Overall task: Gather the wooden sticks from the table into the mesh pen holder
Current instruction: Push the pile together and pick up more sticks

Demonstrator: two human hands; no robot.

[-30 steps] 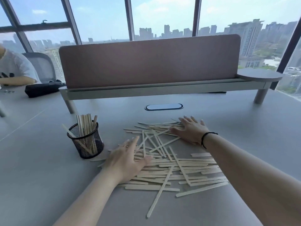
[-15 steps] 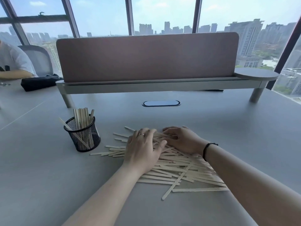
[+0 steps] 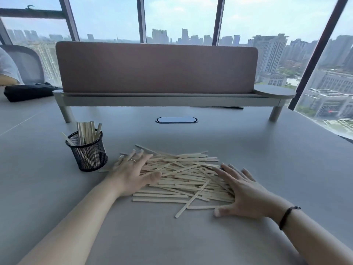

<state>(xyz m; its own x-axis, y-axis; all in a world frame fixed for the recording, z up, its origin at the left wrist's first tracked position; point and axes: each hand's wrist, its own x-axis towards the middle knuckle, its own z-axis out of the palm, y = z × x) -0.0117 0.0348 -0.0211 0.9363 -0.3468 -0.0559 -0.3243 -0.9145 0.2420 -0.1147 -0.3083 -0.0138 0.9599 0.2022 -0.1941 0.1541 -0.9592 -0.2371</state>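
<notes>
Right hand (image 3: 243, 194): nearest item. Laid flat, fingers straight and spread, palm down on the right flank of the heap. Grasps nothing; presses only. Dark band on the wrist.

Left hand (image 3: 131, 174): opposite flank, likewise flat and released, fingers splayed over the stick ends, ring on one finger. Nothing pinched or curled round.

Wooden sticks (image 3: 183, 176): loose crisscrossed pile between the two palms, lying on the grey table (image 3: 191, 236). One stick juts out of the pile towards the person, just inside the right thumb; a few poke out beyond the left fingertips.
Handling, by judgement: thin, flat, pale wood; very light, stiff along the length, likely to snap if bent hard. Smooth faces on a smooth top, so they should slide readily under a flat palm and fan out of a slack hold. Lying flat, they look hard to lift singly. Best taken as a bundle round the middle of the lengths, once squared parallel, ends tapped level.

Mesh pen holder (image 3: 87, 151): black wire cup, upright, just beyond and outside the left hand, apart from it. Already holds a number of sticks standing on end, one leaning out over the rim.

Pink divider screen (image 3: 156, 67): farthest, behind everything, with windows beyond.
</notes>
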